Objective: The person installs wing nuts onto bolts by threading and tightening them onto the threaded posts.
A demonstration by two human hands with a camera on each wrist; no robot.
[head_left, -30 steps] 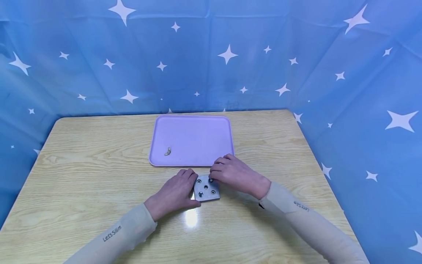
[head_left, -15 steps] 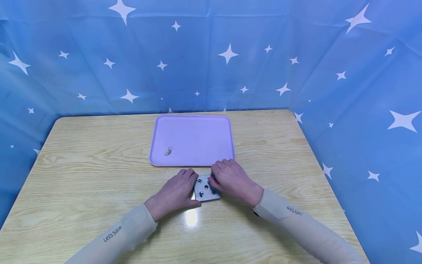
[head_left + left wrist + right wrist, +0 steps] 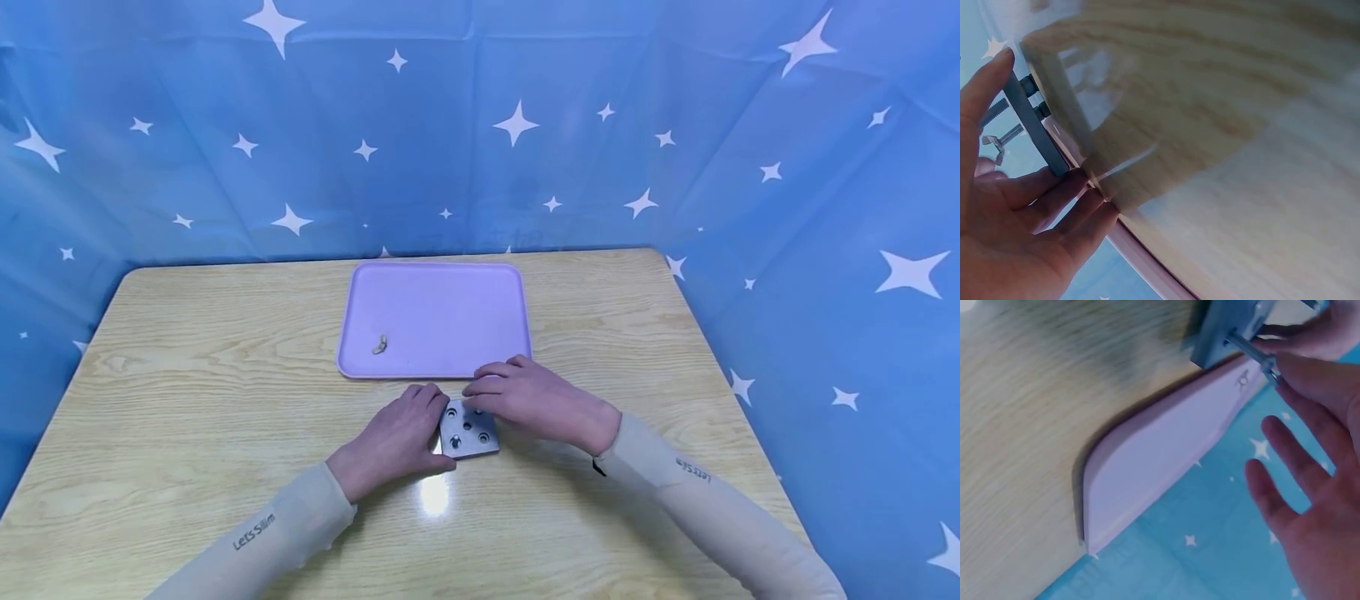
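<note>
A square grey metal plate (image 3: 468, 446) with several holes lies in front of the tray. Thumb and fingers of my left hand (image 3: 393, 437) grip it at its left side. Two bolts pass through the plate; one bolt (image 3: 456, 442) stands bare near the left thumb. On the far-right bolt (image 3: 1244, 345) sits a wing nut (image 3: 1267, 362), pinched between thumb and index finger of my right hand (image 3: 536, 404), the other fingers spread loosely. The left wrist view shows this wing nut (image 3: 999, 149) high on the thread, and bolt heads (image 3: 1029, 85) beneath the plate.
Behind the hands lies a shallow purple tray (image 3: 450, 308), its front rim close to the plate. A second wing nut (image 3: 381, 344) rests in its left part. The wood-grain table (image 3: 225, 375) is backed by a blue star-patterned curtain (image 3: 420, 167).
My right hand has twisted inward over the bolt and then back out, its fingers now reaching further left. The left hand and the plate stay put.
</note>
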